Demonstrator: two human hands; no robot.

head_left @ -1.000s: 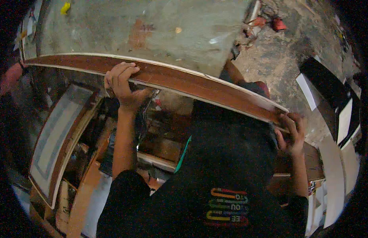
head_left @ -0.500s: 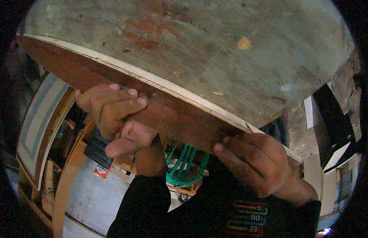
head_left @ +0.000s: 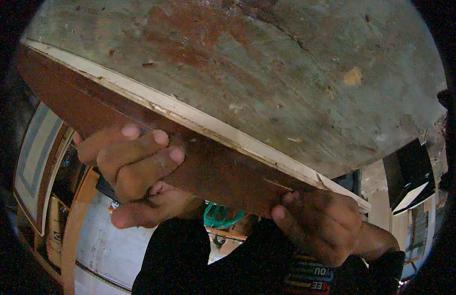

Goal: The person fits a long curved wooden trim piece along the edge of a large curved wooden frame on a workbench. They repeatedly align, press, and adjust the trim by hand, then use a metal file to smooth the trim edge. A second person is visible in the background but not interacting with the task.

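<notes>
A long reddish-brown wooden board (head_left: 223,169) slants down from upper left to lower right, with a pale wood edge (head_left: 198,120) along its top. That edge lies against a big, stained grey-green surface (head_left: 282,93). My left hand (head_left: 139,169) has its fingers bent with their tips on the brown face, its thumb sticking out below. Further down, near the board's right end, my right hand (head_left: 321,226) grips the lower part with curled fingers. Part of its grip is hidden beneath the board.
Below the board is a bundle of green strands or hose (head_left: 220,216). A panel with a blue-grey border (head_left: 38,162) leans at the left, near a whitish flat surface (head_left: 110,246). Black and pale panels (head_left: 410,172) stand at the right.
The board's right part and my right hand now appear slightly lower. My left hand appears lower and a little further left, and its thumb has dropped. Both hands remain on the board.
</notes>
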